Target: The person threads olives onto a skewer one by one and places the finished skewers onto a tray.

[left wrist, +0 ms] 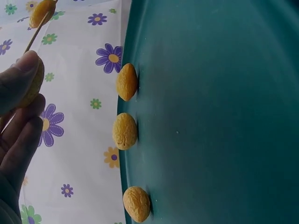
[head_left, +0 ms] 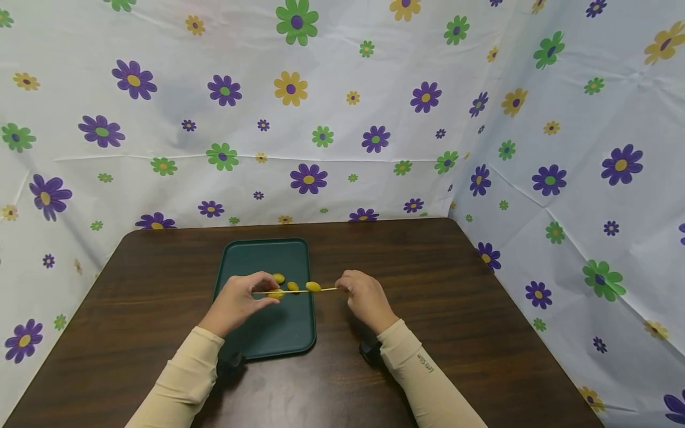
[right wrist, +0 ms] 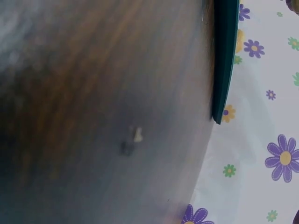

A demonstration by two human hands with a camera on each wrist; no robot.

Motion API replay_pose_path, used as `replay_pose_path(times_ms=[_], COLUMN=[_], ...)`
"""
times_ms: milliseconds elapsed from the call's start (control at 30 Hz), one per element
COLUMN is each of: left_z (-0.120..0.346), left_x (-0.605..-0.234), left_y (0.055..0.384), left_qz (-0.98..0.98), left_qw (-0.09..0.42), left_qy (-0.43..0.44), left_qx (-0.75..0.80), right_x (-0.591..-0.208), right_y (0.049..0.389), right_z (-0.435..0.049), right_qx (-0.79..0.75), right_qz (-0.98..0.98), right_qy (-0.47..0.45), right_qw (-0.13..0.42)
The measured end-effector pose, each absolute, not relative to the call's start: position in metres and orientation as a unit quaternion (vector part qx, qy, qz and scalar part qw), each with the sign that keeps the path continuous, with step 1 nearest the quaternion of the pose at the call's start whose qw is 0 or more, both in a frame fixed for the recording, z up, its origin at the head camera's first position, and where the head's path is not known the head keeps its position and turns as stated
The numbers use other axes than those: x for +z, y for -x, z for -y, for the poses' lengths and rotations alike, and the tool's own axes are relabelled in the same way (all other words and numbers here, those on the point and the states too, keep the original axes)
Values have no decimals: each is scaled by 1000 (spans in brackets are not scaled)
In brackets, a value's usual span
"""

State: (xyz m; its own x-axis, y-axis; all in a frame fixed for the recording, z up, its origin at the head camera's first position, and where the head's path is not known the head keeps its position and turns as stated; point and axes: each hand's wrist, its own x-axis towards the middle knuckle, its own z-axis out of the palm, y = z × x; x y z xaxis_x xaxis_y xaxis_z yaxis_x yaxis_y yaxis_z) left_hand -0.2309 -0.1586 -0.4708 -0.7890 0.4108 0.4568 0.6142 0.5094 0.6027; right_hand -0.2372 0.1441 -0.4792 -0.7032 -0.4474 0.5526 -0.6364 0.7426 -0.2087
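Over the green tray (head_left: pixel 267 339), my left hand (head_left: pixel 238 302) pinches a wrinkled oval yellow fruit (left wrist: pixel 36 83) between thumb and fingers. A thin wooden skewer (head_left: pixel 326 289) meets this fruit; whether it passes right through is hidden by the fingers. A second yellow fruit (head_left: pixel 313 286) sits on the skewer, between the hands. Past the tray's right edge, my right hand (head_left: pixel 368 299) pinches the skewer's right end. Three loose fruits lie on the tray in the left wrist view: one upper (left wrist: pixel 126 82), one middle (left wrist: pixel 124 131), one lower (left wrist: pixel 137 204).
The tray lies on a dark brown wooden table (head_left: pixel 428 333), left of its middle. A white cloth with printed flowers (head_left: pixel 332 119) hangs behind the table and along its right side. In the right wrist view the table surface (right wrist: pixel 117 93) is blurred, with the tray's edge (right wrist: pixel 224 60) beyond.
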Motion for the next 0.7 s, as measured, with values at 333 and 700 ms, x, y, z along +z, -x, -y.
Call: replay_pose_path(times_ms=[333, 700], left_z=[154, 148], left_x=[-468, -464], left_y=[230, 228], left_qz=[876, 889], left_qw=[139, 191], left_qy=[295, 316], left_qx=[-355, -270], right_x=[-479, -479], right_y=[236, 236], right_z=[-142, -140], right_qx=[190, 190], right_qz=[897, 899], right_qy=[-310, -310], right_qw=[252, 245])
